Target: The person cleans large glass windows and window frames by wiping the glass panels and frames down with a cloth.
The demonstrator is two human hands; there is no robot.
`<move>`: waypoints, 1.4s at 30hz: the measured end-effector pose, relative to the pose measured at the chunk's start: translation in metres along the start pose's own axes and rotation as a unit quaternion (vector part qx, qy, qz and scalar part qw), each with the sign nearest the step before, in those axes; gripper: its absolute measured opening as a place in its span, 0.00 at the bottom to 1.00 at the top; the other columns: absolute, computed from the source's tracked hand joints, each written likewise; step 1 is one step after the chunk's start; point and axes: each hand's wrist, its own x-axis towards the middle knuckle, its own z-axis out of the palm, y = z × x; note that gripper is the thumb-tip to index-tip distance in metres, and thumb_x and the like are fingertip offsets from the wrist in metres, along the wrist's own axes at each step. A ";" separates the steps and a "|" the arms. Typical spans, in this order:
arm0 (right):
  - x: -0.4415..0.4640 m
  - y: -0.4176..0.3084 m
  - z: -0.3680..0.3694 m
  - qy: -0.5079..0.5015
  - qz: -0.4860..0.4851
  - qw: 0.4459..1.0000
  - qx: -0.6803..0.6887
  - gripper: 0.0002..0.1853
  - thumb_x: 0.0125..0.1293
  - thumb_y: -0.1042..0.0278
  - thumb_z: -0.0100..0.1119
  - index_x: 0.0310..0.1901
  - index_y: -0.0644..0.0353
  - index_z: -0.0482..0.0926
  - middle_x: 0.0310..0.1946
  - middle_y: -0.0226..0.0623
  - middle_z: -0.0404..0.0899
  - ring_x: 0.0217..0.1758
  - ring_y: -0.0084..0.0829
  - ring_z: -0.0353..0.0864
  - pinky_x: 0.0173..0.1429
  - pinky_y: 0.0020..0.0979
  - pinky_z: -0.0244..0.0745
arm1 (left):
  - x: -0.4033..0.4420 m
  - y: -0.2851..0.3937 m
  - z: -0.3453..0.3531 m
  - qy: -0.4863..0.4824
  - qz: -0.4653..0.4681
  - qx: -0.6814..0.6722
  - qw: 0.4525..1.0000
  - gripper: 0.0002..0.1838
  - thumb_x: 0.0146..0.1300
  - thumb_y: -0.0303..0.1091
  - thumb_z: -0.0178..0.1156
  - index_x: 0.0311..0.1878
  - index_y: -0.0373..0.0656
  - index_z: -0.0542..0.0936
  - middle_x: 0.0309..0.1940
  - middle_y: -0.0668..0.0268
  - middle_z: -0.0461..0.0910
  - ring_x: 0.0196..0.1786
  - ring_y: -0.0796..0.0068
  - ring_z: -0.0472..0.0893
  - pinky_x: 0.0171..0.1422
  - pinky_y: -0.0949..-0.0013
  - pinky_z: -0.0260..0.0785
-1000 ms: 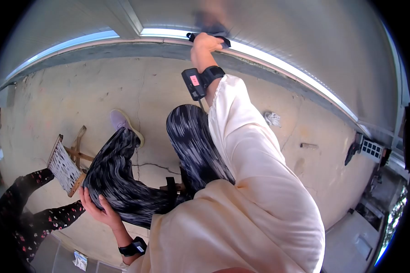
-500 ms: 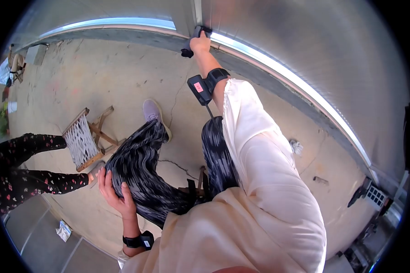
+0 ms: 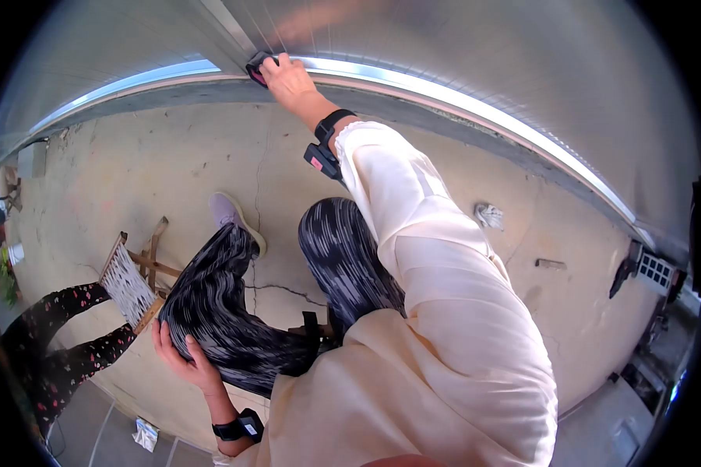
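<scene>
Fingers of the right hand (image 3: 290, 84) curl around a dark cloth (image 3: 258, 67) at the lower edge of the panel (image 3: 475, 43), beside a post (image 3: 230, 28); the left hand (image 3: 187, 361) rests spread, holding nothing, on patterned trousers (image 3: 234, 335); how much is done cannot be told

One stool (image 3: 128, 288), a co-worker's two legs (image 3: 61, 309) at its left. Right of it: one shoe (image 3: 226, 212), two bands (image 3: 230, 430), one cloth (image 3: 255, 70), left hand (image 3: 187, 362) and right hand (image 3: 290, 83), two in all. Farther right: one scrap (image 3: 488, 215), one block (image 3: 551, 265).
</scene>
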 end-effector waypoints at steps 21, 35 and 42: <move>-0.283 0.225 -0.125 -0.110 0.176 0.967 -0.149 0.25 0.57 0.73 0.53 0.58 0.39 0.74 0.47 0.30 0.72 0.45 0.35 0.73 0.44 0.35 0.78 | -0.011 -0.017 0.002 0.030 0.027 0.050 0.998 0.20 0.67 0.35 0.52 0.58 0.34 0.71 0.60 0.51 0.69 0.63 0.53 0.67 0.70 0.56 0.53; -0.442 0.369 -0.162 0.341 0.637 0.296 0.625 0.12 0.59 0.64 0.61 0.36 0.59 0.69 0.21 0.34 0.69 0.18 0.30 0.71 0.17 0.24 0.66 | -0.006 0.002 0.005 0.020 0.025 0.042 0.999 0.20 0.68 0.34 0.52 0.60 0.34 0.71 0.61 0.51 0.69 0.64 0.54 0.67 0.69 0.56 0.53; -0.377 0.347 -0.091 0.398 0.704 0.341 0.479 0.18 0.56 0.70 0.57 0.47 0.71 0.73 0.39 0.44 0.77 0.36 0.38 0.82 0.36 0.36 0.78 | -0.004 0.003 0.004 0.018 0.045 0.051 0.998 0.20 0.68 0.35 0.52 0.59 0.34 0.71 0.61 0.51 0.69 0.64 0.53 0.66 0.69 0.55 0.53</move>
